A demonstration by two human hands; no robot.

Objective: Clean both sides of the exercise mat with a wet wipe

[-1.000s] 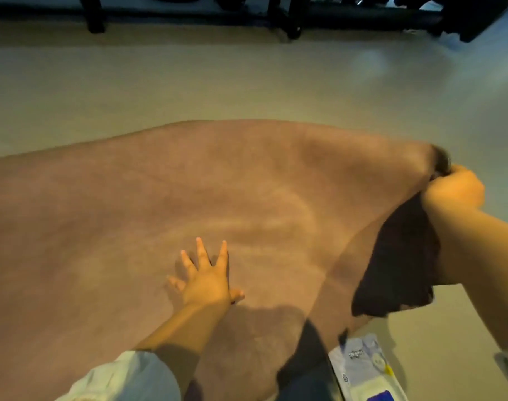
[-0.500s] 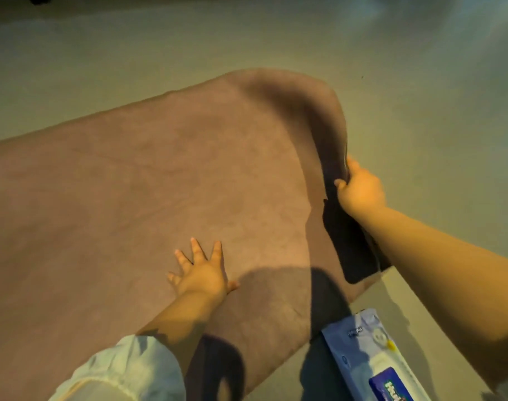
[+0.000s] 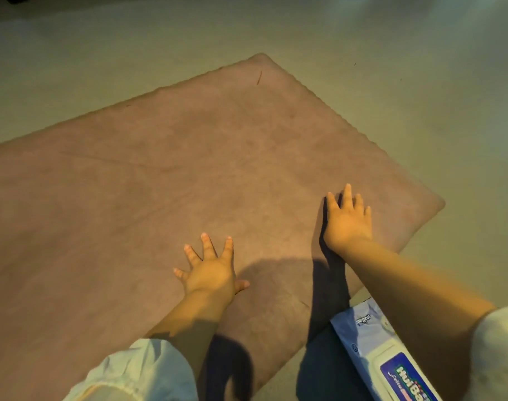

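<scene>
Floor (image 3: 73,68), mat (image 3: 160,183) under flat hands (image 3: 212,273).

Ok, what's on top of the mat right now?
Both hands lie flat on the mat, fingers spread: the left hand near the front edge, the right hand towards the right corner. No wipe shows on it; whatever is under the palms is hidden. The wipes pack lies beside it.

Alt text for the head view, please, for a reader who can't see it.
Both hands, left hand and right hand, press flat with fingers spread on a brownish mat lying flat on the floor. A pack of wet wipes lies by the mat's near edge, under the right forearm.
</scene>
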